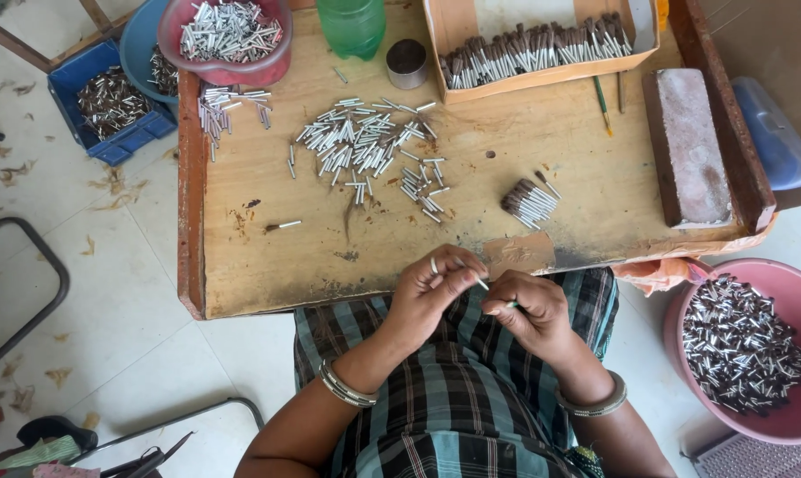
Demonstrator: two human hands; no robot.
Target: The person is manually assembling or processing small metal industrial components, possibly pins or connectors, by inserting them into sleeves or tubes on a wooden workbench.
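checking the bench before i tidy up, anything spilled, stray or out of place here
Mostly orderly. One stray tube lies alone on the wooden board, apart from the loose pile. A few more tubes lie scattered on the board beside the red bowl. Dry scraps litter the floor. Both hands pinch one small tube.

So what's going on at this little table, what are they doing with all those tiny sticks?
A seated person holds one small white tube between the left hand and the right hand, which also grips a thin green tool, at the near edge of the wooden board. A loose pile of white tubes lies mid-board, with a small brown-tipped bundle beside it. A cardboard tray and pink tubs hold more.
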